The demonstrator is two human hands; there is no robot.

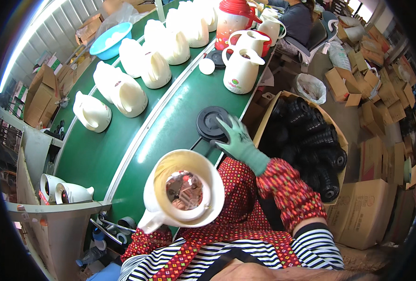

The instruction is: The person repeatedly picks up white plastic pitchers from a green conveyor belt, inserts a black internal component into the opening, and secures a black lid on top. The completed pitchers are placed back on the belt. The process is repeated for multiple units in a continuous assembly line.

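A cream insulated jug (217, 187) is tipped with its wide round opening toward me, showing a shiny mirrored liner (184, 189) inside. My left arm in a red patterned sleeve (144, 242) reaches to the jug's handle side. The jug hides most of my left hand, which holds it up over the near edge of the green bench. My right hand (240, 143), in a pale green glove, has its fingers spread at the right rim of a round black disc (210, 122) lying on the bench. Its fingertips reach over the disc's edge without closing around it.
Several cream jugs (129, 96) stand in rows on the green bench (165, 124), near a blue basin (112, 41). Another jug (242, 72) and a red-topped flask (233, 23) stand far right. A carton of black ribbed parts (306, 140) is beside my right arm. Someone (298, 23) sits beyond.
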